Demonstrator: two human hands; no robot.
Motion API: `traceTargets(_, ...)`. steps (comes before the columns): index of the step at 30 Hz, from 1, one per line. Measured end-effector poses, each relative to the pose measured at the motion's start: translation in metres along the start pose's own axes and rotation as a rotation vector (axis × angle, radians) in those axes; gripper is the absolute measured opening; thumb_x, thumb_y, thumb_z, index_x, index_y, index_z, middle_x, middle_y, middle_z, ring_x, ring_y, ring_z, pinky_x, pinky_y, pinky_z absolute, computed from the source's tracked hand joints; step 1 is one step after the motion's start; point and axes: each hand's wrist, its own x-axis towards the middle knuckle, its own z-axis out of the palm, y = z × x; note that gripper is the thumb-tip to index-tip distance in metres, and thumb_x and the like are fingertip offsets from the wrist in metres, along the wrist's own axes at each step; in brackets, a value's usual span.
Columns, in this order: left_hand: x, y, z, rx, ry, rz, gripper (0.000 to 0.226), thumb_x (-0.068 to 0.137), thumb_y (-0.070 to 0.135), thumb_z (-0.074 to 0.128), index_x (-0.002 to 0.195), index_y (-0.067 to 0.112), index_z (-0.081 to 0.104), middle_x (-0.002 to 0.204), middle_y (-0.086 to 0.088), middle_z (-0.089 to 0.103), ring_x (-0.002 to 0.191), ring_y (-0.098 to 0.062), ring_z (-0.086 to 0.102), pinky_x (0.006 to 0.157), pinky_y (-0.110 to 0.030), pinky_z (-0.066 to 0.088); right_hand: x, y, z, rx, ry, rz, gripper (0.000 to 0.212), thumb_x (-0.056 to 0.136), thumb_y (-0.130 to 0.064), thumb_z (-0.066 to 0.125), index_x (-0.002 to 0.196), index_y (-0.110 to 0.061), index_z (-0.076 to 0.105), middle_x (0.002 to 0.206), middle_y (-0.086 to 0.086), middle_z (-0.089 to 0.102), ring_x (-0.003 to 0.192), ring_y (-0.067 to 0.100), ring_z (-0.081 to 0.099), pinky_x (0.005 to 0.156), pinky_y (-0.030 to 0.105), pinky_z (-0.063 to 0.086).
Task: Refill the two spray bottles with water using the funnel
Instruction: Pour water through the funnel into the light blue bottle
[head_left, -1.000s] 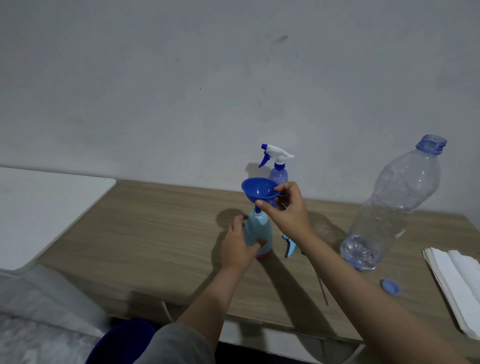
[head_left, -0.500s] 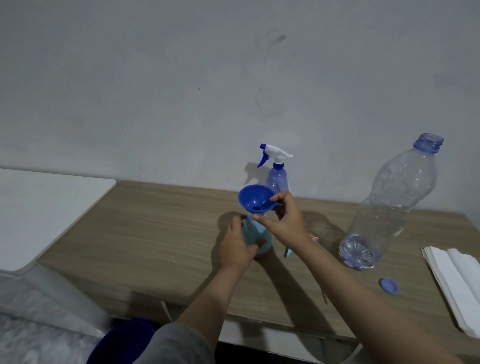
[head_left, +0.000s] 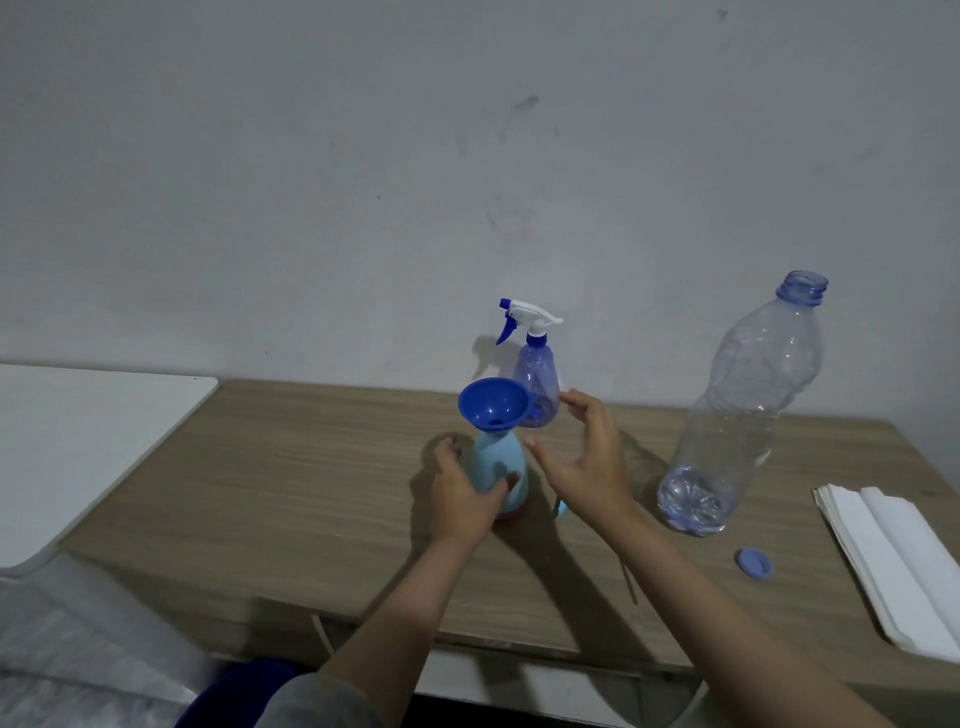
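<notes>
A light blue spray bottle (head_left: 496, 465) with its top off stands on the wooden table (head_left: 311, 493). My left hand (head_left: 462, 493) grips its body. A dark blue funnel (head_left: 493, 404) sits in its neck. My right hand (head_left: 587, 462) hovers just right of the funnel, fingers spread, holding nothing. Behind stands a purple spray bottle (head_left: 537, 382) with a white and blue trigger head. A large clear water bottle (head_left: 743, 415), uncapped with a little water at the bottom, stands to the right. A light blue trigger part (head_left: 561, 506) peeks out under my right hand.
The bottle's blue cap (head_left: 754, 561) lies on the table near the front right. A stack of white paper (head_left: 893, 561) rests at the right edge. A white surface (head_left: 78, 431) adjoins the table on the left. A grey wall stands close behind.
The funnel has been lowered into the light blue bottle's neck. My right hand has let go of it and opened, drawing slightly right.
</notes>
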Motion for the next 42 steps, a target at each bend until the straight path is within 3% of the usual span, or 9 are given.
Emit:
traceTargets(4, 0.006, 0.016, -0.007, -0.122, 0.062, 0.048, 0.111, 0.062, 0.042, 0.087, 0.145, 0.008, 0.021, 0.148, -0.009, 0.039, 0.132, -0.023, 0.043, 0.103, -0.034, 0.041, -0.011, 0.002, -0.034, -0.153, 0.239, -0.171, 0.045, 0.075, -0.015, 0.074, 0.114, -0.004, 0.055, 0.122, 0.012, 0.052, 0.12, 0.019, 0.048, 0.103, 0.022, 0.036)
traceTargets(7, 0.014, 0.03, -0.01, -0.244, 0.063, 0.091, 0.119, 0.06, 0.041, 0.088, 0.148, 0.016, 0.012, 0.147, -0.008, 0.038, 0.132, -0.019, 0.043, 0.105, -0.039, 0.041, -0.011, 0.006, -0.065, -0.288, 0.454, -0.253, 0.045, 0.076, -0.018, 0.072, 0.114, -0.001, 0.054, 0.121, 0.025, 0.049, 0.12, 0.028, 0.046, 0.105, 0.032, 0.034)
traceTargets(13, 0.022, 0.039, -0.01, -0.262, 0.041, 0.119, 0.112, 0.059, 0.058, 0.08, 0.146, 0.032, 0.016, 0.14, 0.007, 0.044, 0.112, -0.001, 0.052, 0.07, -0.006, 0.041, 0.013, 0.019, -0.122, -0.451, 0.707, -0.143, 0.072, 0.071, -0.027, 0.079, 0.129, -0.009, 0.041, 0.132, 0.029, 0.039, 0.127, 0.037, 0.037, 0.107, 0.044, 0.027)
traceTargets(15, 0.025, 0.036, -0.008, -0.307, 0.01, 0.114, 0.108, 0.061, 0.054, 0.081, 0.146, 0.03, 0.019, 0.133, 0.011, 0.046, 0.11, -0.004, 0.054, 0.062, -0.003, 0.043, 0.024, 0.026, -0.136, -0.461, 0.653, -0.127, 0.083, 0.071, -0.033, 0.081, 0.135, -0.016, 0.033, 0.136, 0.028, 0.036, 0.13, 0.036, 0.034, 0.108, 0.05, 0.03)
traceTargets(19, 0.028, 0.031, -0.005, -0.317, -0.028, 0.114, 0.095, 0.062, 0.052, 0.082, 0.139, 0.027, 0.034, 0.124, 0.013, 0.054, 0.106, -0.008, 0.06, 0.075, -0.017, 0.048, 0.041, 0.036, -0.148, -0.371, 0.477, -0.109, 0.097, 0.068, -0.038, 0.083, 0.144, -0.024, 0.024, 0.141, 0.018, 0.037, 0.128, 0.033, 0.042, 0.101, 0.056, 0.04)
traceTargets(25, 0.03, 0.028, -0.006, -0.304, -0.026, 0.117, 0.082, 0.051, 0.071, 0.077, 0.119, 0.053, 0.037, 0.112, 0.024, 0.057, 0.096, -0.001, 0.063, 0.074, -0.021, 0.051, 0.05, 0.038, -0.146, -0.29, 0.347, -0.099, 0.105, 0.067, -0.039, 0.082, 0.148, -0.033, 0.015, 0.134, 0.018, 0.042, 0.111, 0.028, 0.055, 0.087, 0.031, 0.045)
traceTargets(33, 0.029, 0.028, -0.009, -0.297, -0.047, 0.126, 0.097, 0.047, 0.074, 0.076, 0.131, 0.043, 0.039, 0.12, 0.013, 0.058, 0.099, -0.009, 0.065, 0.081, -0.03, 0.056, 0.063, 0.02, -0.129, -0.297, 0.231, -0.251, 0.096, 0.069, -0.017, 0.084, 0.142, -0.031, 0.023, 0.124, 0.022, 0.044, 0.093, 0.028, 0.059, 0.075, 0.029, 0.047)
traceTargets(39, 0.029, 0.031, -0.012, -0.303, -0.071, 0.138, 0.089, 0.052, 0.062, 0.082, 0.128, 0.041, 0.041, 0.118, 0.012, 0.056, 0.097, -0.008, 0.064, 0.077, -0.025, 0.054, 0.085, -0.032, -0.118, -0.22, -0.027, -0.289, 0.101, 0.064, -0.022, 0.085, 0.142, -0.049, 0.026, 0.115, -0.005, 0.046, 0.09, 0.009, 0.057, 0.071, 0.005, 0.043)
traceTargets(42, 0.028, 0.031, -0.015, -0.299, -0.089, 0.136, 0.089, 0.059, 0.053, 0.084, 0.134, 0.036, 0.039, 0.117, 0.011, 0.055, 0.098, -0.006, 0.062, 0.076, -0.022, 0.052, 0.086, -0.057, -0.109, -0.242, -0.223, -0.25, 0.098, 0.062, -0.033, 0.082, 0.139, -0.056, 0.025, 0.113, -0.005, 0.048, 0.087, 0.003, 0.057, 0.065, 0.009, 0.045)
